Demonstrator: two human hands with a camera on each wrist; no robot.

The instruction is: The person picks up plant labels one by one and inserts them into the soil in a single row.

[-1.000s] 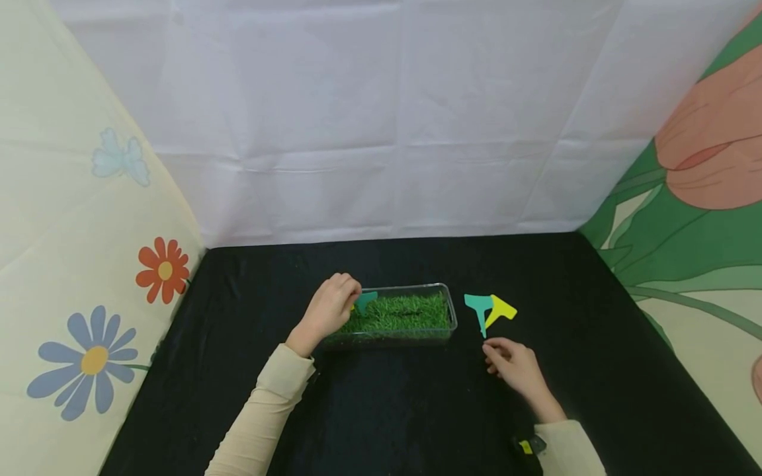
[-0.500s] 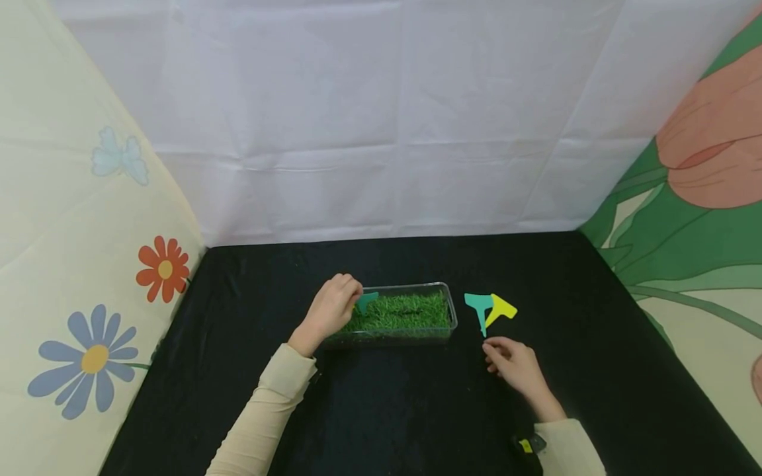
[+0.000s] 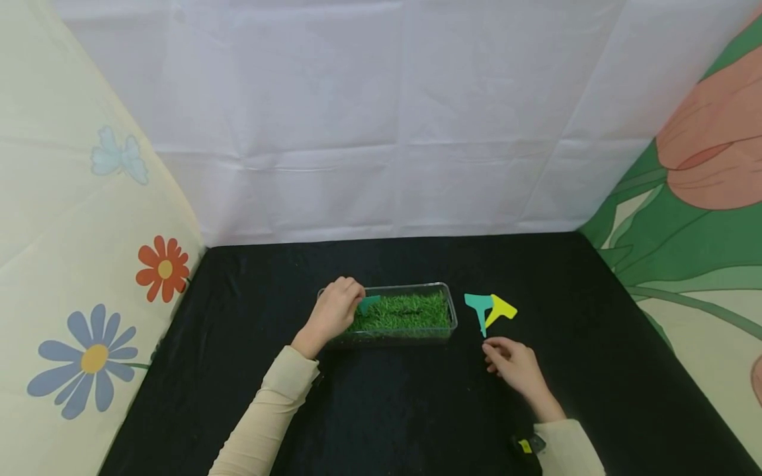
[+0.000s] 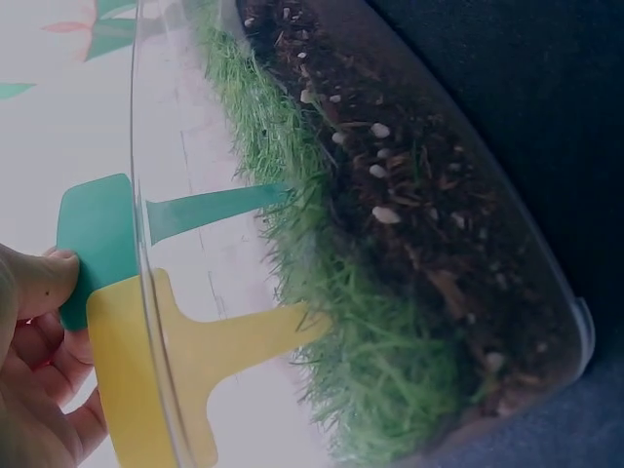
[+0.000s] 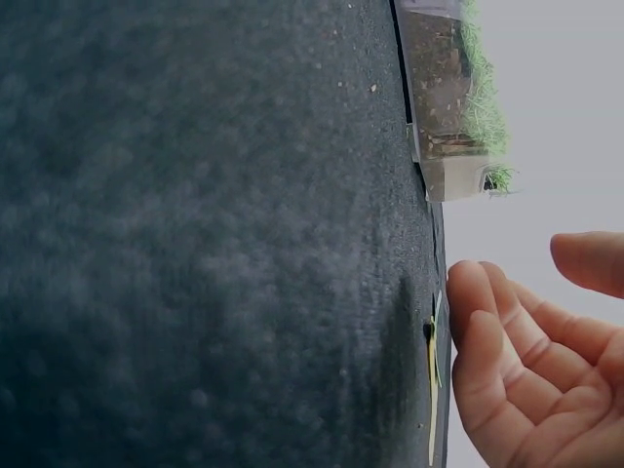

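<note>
My left hand [image 3: 333,312] is over the left end of a clear plastic tray of grass, pinching the head of a teal T-shaped plant label [image 4: 96,229]. That label's stem reaches into the grass [image 4: 255,117]. Beside it a yellow plant label [image 4: 136,361] also stands in the grass; my hand hides it in the head view. My right hand [image 3: 516,369] is low over the table, fingers loosely bent and thumb apart, holding nothing. Its fingertips are close to the stem end of a second teal label [image 3: 478,304], which lies overlapping another yellow label [image 3: 502,310].
The clear tray [image 3: 455,320] stands on a black cloth [image 3: 393,410], with dark soil [image 4: 409,224] showing through its wall. A white cloth [image 3: 393,132] hangs behind. Flower-printed cloths [image 3: 71,218] stand at the left and right.
My left hand has shifted slightly right and down, with the teal label it pinches. The bit of yellow seen by it at first is now hidden. My right hand stays put.
</note>
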